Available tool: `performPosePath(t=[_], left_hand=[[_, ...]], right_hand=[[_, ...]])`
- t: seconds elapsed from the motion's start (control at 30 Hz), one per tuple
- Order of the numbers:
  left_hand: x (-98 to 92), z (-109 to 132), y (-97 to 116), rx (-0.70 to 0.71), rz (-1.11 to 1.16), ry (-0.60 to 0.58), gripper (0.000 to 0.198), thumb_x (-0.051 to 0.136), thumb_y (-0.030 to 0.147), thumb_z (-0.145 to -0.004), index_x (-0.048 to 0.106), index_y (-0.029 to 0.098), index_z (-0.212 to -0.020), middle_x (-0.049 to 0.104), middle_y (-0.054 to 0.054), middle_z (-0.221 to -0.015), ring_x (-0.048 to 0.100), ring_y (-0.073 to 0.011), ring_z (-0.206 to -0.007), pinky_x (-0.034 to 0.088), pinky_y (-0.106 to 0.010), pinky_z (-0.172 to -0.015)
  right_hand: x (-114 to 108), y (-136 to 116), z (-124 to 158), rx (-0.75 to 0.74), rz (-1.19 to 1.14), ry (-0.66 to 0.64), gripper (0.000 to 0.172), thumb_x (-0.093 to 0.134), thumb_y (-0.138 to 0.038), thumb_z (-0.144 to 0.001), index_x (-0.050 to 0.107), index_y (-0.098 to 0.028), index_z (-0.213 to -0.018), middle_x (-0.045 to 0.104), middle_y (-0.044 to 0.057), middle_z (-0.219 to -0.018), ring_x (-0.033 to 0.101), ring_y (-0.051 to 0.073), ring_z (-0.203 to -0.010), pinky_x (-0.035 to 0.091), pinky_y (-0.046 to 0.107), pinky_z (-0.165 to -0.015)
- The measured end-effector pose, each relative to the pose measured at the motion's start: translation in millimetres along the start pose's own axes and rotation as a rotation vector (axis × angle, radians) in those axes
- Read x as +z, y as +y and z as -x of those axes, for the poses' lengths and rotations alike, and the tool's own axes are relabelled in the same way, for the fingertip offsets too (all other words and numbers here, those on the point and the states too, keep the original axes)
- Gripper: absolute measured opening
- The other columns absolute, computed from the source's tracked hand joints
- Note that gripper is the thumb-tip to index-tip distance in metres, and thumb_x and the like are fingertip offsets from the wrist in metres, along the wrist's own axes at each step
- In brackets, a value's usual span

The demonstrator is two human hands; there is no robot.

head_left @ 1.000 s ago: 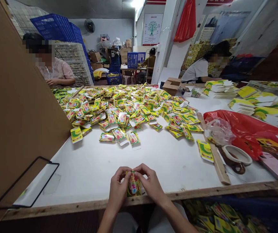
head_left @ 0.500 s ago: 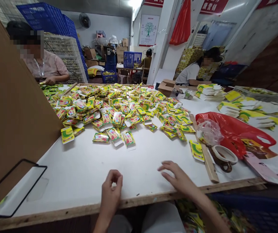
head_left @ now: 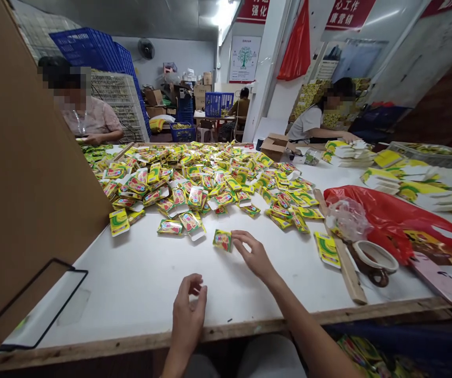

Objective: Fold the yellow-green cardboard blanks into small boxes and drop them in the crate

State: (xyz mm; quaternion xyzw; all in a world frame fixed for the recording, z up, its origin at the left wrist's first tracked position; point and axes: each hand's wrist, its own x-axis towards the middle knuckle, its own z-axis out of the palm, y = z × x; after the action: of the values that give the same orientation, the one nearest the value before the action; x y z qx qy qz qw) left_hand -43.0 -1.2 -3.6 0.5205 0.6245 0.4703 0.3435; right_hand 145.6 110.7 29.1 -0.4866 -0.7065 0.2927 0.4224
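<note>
My right hand (head_left: 252,254) reaches over the white tabletop (head_left: 131,283) and pinches the right end of a small yellow-green box (head_left: 222,240). This box is raised slightly off the table, its printed face toward me. Near the front edge my left hand (head_left: 189,310) is loosely curled, thumb and fingers apart, with nothing in it. Beyond both hands spreads a heap of similar small boxes (head_left: 194,173), some with white flaps sticking out. Two boxes lie close to the held one, a flat box (head_left: 170,227) and a box with an open flap (head_left: 192,224).
A large cardboard sheet (head_left: 40,131) and a black wire frame (head_left: 66,265) stand at left. On the right are a wooden strip (head_left: 344,262), a brown-and-white cup (head_left: 376,257), a red plastic bag (head_left: 391,220) and flat cartons (head_left: 415,184). Several people sit farther back.
My right hand has moved forward and left, taking hold of a small box at the heap's near edge. My left hand stays near the front edge, its fingers slightly more parted.
</note>
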Motion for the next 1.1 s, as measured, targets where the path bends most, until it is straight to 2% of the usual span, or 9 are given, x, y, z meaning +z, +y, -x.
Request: performPosePath(t=[0.13,0.23,0.33,0.47,0.57,0.7,0.93,1.03,1.1], left_hand=[[0.7,1,-1,0.096,0.038,-0.023,0.042,0.056,0.035,-0.082,0.043,0.024,-0.120,0.047,-0.011,-0.128,0.052,-0.0232,-0.110,0.049,-0.030,-0.076],[-0.2,0,0,0.107,0.150,-0.168,0.043,0.055,0.031,-0.084,0.039,0.025,-0.123,0.055,-0.009,-0.118,0.054,-0.0208,-0.108,0.045,-0.034,-0.089],[-1.6,-1,0,0.052,0.254,-0.226,0.035,0.051,0.031,-0.087,0.038,0.025,-0.118,0.061,-0.005,-0.099,0.061,-0.0178,-0.093,0.048,-0.030,-0.081],[-1.5,0,-3,-0.021,0.364,-0.117,0.037,0.051,0.034,-0.087,0.035,0.027,-0.119,0.057,-0.005,-0.106,0.062,-0.0167,-0.089,0.050,-0.027,-0.073],[-1.2,-1,-2,-0.035,0.343,-0.175,0.033,0.051,0.035,-0.086,0.041,0.025,-0.116,0.058,-0.006,-0.107,0.061,-0.0176,-0.089,0.050,-0.027,-0.070],[-2.7,-6,3,0.001,0.191,-0.282,0.022,0.052,0.036,-0.086,0.058,0.018,-0.096,0.063,-0.005,-0.088,0.060,-0.0180,-0.079,0.048,-0.025,-0.064],[-2.7,-11,4,0.098,0.235,-0.154,0.021,0.050,0.030,-0.086,0.066,0.018,-0.094,0.061,-0.009,-0.111,0.056,-0.0222,-0.106,0.044,-0.034,-0.092],[-1.9,-8,3,0.042,0.340,-0.116,0.020,0.053,0.029,-0.085,0.059,0.019,-0.101,0.064,-0.007,-0.103,0.060,-0.0204,-0.098,0.047,-0.033,-0.087],[-1.9,-7,3,0.037,0.365,-0.101,0.020,0.053,0.029,-0.085,0.056,0.019,-0.102,0.064,-0.007,-0.100,0.061,-0.0196,-0.095,0.048,-0.033,-0.085]], right_hand=[[-13,-34,17,-0.055,-0.195,-0.280,0.023,0.055,-0.033,-0.087,0.072,-0.018,-0.085,0.069,0.007,-0.094,0.063,0.018,-0.090,0.047,0.030,-0.085],[6,-48,23,-0.037,-0.256,-0.450,0.023,0.056,-0.032,-0.086,0.072,-0.018,-0.078,0.069,0.005,-0.084,0.063,0.017,-0.080,0.048,0.028,-0.076],[26,-47,30,0.002,-0.292,-0.329,0.018,0.056,-0.030,-0.085,0.069,-0.018,-0.082,0.067,0.005,-0.092,0.062,0.017,-0.088,0.047,0.029,-0.081],[39,-34,50,0.142,-0.376,-0.102,0.020,0.055,-0.031,-0.086,0.059,-0.020,-0.103,0.063,0.006,-0.101,0.060,0.018,-0.091,0.046,0.031,-0.084],[43,-25,67,0.195,-0.433,-0.136,0.020,0.057,-0.030,-0.084,0.055,-0.020,-0.101,0.062,0.004,-0.098,0.061,0.018,-0.088,0.047,0.031,-0.081],[44,-23,73,0.212,-0.414,-0.159,0.014,0.057,-0.029,-0.084,0.055,-0.019,-0.094,0.062,0.003,-0.088,0.060,0.017,-0.084,0.047,0.029,-0.078],[42,-29,64,0.127,-0.251,-0.231,0.020,0.051,-0.030,-0.088,0.059,-0.017,-0.075,0.060,0.001,-0.075,0.056,0.015,-0.075,0.045,0.026,-0.071],[49,-28,71,0.116,-0.320,-0.112,0.012,0.049,-0.028,-0.088,0.057,-0.018,-0.089,0.062,0.003,-0.084,0.058,0.016,-0.081,0.046,0.027,-0.075],[52,-27,76,0.115,-0.376,-0.064,0.018,0.048,-0.026,-0.089,0.053,-0.020,-0.105,0.063,0.004,-0.092,0.059,0.016,-0.086,0.047,0.028,-0.079]])
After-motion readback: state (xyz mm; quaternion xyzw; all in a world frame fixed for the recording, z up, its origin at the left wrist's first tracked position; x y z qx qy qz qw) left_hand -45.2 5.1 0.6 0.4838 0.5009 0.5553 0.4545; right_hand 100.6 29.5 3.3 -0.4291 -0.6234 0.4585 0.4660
